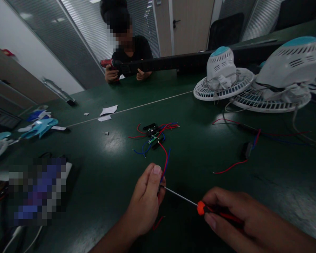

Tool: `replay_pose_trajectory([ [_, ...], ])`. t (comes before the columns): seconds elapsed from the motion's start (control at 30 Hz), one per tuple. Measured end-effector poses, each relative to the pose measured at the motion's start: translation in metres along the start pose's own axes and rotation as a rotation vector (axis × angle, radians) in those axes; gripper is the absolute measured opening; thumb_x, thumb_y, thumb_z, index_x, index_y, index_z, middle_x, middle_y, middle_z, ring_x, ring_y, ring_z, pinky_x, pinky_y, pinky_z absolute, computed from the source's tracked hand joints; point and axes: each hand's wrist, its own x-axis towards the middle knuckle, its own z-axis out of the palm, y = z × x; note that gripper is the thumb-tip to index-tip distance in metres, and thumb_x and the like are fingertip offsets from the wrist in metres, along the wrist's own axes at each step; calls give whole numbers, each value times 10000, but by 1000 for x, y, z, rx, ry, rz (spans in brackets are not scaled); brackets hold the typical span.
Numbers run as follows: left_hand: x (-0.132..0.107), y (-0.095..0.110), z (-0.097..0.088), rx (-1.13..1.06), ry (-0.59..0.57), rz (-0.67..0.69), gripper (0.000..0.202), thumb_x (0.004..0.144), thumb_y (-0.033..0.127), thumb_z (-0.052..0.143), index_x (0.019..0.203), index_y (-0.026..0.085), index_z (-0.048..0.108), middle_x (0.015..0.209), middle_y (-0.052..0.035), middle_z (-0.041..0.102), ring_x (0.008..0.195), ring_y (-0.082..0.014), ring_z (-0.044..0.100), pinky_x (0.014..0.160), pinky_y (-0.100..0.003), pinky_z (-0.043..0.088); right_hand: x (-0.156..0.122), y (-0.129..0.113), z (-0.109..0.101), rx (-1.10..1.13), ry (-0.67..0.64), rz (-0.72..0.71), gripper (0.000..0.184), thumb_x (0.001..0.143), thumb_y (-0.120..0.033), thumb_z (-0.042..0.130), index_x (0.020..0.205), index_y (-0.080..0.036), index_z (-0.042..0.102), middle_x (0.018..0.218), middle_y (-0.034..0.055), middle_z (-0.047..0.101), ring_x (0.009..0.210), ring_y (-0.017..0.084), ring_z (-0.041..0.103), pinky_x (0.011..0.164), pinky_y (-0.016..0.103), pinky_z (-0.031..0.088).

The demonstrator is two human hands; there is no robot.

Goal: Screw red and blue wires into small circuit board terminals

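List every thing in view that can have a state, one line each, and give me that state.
Left hand: closed on a mostly hidden wired part
Right hand: closed on the screwdriver handle
Board cluster: lying loose, wires attached
Black module: lying apart, wires attached
Two fans: grilles down
Red drill: held by another person
Door: appears shut

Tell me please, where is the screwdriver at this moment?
In the head view, the screwdriver is below and right of centre, held in the right hand over the green table, its shaft reaching the left hand.
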Motion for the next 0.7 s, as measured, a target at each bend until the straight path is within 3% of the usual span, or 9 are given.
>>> replay_pose_trajectory([
  [0.7, -1, -3, -1, -11, 0, -42, 440, 735, 607, 637, 684, 187, 514, 628, 52, 484, 525, -67, 444, 462, -138, 387, 0, -5, 3, 23, 61, 14, 135, 830, -213, 513, 774, -238, 633, 603, -19, 705, 523, 138, 647, 461, 219, 432],
])
